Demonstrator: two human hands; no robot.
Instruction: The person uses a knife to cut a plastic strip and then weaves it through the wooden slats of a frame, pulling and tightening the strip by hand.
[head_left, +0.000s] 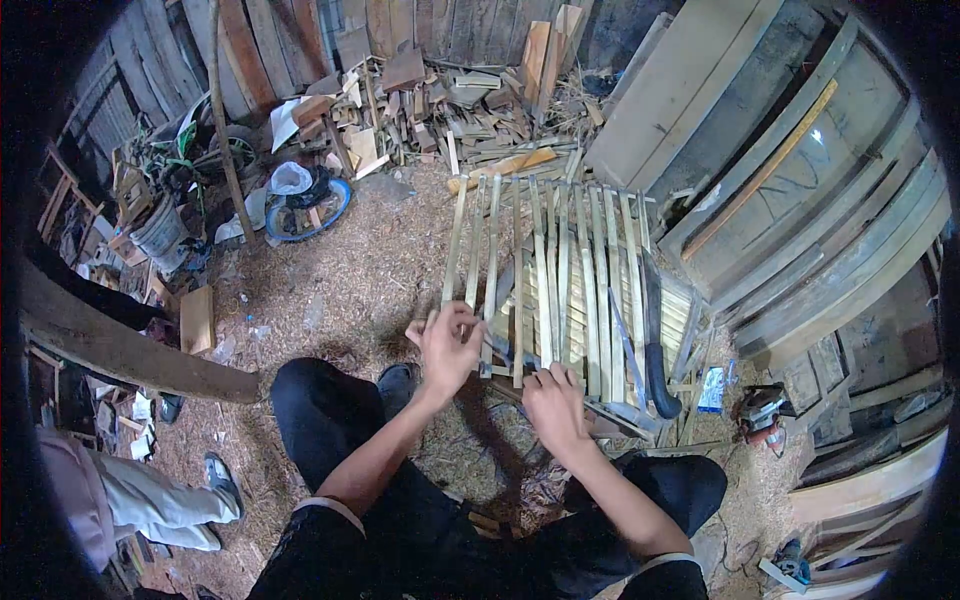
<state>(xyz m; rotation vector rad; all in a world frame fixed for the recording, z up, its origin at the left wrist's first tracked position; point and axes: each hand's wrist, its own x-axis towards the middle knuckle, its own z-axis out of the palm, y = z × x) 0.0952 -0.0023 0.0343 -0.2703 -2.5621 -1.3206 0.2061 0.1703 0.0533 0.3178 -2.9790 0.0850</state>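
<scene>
Long thin wooden strips [552, 270] lie side by side, pointing away from me, over a low stack of more pale strips [675, 325]. My left hand [450, 345] is at the near ends of the leftmost strips, its fingers curled in a pinch; what lies between the fingertips is hidden. Lower and to the right, my right hand [556, 400] has its fingers bent around the near end of a middle strip. A tool with a curved black handle [657, 380] lies along the right side of the strips.
Wood scraps [430, 115] are heaped against the far plank wall. Large boards [690, 85] lean at right, with a power tool [765, 412] on the floor nearby. A blue-rimmed basin [335, 215] and a post [140, 345] are at left. Another person's legs [165, 490] show lower left.
</scene>
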